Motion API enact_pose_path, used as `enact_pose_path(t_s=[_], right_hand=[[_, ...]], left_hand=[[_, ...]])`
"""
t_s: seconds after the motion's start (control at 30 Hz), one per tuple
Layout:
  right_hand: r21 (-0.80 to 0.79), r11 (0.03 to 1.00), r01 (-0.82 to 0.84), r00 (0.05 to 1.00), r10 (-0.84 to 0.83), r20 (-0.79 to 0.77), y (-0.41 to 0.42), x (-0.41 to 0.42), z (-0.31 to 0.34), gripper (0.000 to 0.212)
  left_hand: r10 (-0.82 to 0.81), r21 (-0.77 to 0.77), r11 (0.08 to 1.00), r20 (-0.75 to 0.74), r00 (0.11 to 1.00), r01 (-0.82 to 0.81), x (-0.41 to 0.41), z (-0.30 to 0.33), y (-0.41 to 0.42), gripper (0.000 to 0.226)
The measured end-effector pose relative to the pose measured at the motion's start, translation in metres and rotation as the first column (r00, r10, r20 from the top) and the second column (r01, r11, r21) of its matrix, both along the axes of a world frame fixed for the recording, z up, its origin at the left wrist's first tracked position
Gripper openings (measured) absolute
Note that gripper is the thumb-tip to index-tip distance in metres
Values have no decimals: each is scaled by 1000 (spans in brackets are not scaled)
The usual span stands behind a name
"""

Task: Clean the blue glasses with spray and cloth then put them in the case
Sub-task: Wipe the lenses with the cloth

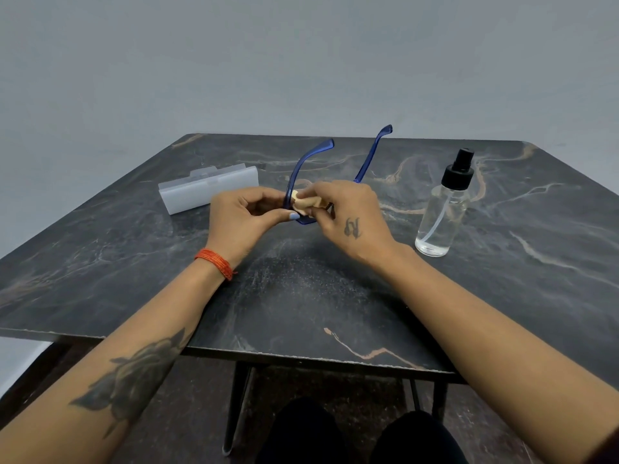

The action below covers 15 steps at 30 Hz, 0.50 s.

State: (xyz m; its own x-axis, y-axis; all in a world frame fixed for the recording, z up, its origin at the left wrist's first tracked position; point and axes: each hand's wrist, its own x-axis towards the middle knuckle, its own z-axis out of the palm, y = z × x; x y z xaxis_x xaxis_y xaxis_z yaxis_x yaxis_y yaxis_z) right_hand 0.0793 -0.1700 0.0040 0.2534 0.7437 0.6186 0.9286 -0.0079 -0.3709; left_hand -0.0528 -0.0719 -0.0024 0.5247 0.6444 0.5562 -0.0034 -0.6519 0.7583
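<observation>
Glasses [303, 169] held above the tabletop [502, 279] centre, front toward the person, temples open and pointing to 12 o'clock; left hand [241, 219] grasps the frame's left end; right hand [348, 216] pinches the cloth [301, 204] against a lens; wiping judged under way. Case [207, 190], closed, lies at 10 o'clock of the grip, nearer the left hand, long axis 8-to-2; bottle [442, 212] upright at 3 o'clock. Count: one glasses, one cloth, one case, one bottle.

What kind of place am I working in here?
Probably a bare indoor room set up for a tabletop task: a dark marbled table on thin metal legs, a plain grey wall behind it, and only a case and spray bottle laid out.
</observation>
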Motion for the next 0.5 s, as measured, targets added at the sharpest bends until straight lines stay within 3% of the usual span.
enact_pose_path(t_s=[0.2, 0.5], right_hand=[[-53, 996, -66, 997, 64, -32, 2, 2, 0, 16], [-28, 1000, -12, 991, 16, 133, -6, -4, 5, 14]], left_hand=[[17, 36, 999, 10, 1000, -18, 0, -2, 2, 25], [-10, 60, 998, 24, 1000, 9, -1, -2, 2, 25]])
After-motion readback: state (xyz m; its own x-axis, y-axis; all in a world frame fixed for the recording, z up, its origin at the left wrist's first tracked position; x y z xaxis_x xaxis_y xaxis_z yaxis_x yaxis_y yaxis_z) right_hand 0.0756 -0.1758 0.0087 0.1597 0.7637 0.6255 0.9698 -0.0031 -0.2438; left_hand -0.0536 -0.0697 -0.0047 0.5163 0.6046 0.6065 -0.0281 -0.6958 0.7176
